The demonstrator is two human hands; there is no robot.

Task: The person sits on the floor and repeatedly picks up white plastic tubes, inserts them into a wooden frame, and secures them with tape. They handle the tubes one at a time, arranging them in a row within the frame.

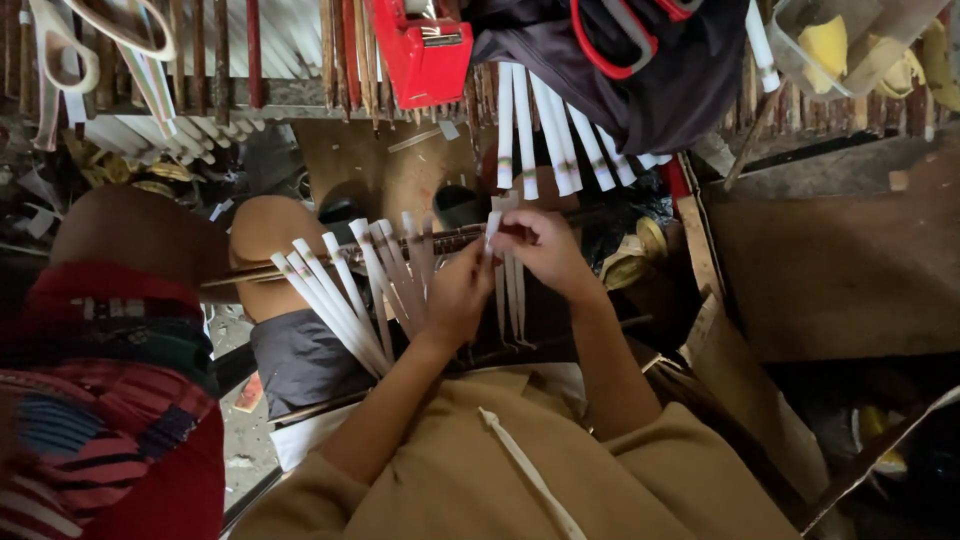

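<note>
Left hand (455, 295): gripping a fan of long white paper-wrapped sticks (345, 290).
Right hand (540, 245): pinching one white stick's tip (492, 228).

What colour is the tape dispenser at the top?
Red tape dispenser, clearest in the head view.

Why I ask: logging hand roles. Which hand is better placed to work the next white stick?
Right: the right hand pinches one stick; the left hand is occupied gripping the fanned sticks.
</note>
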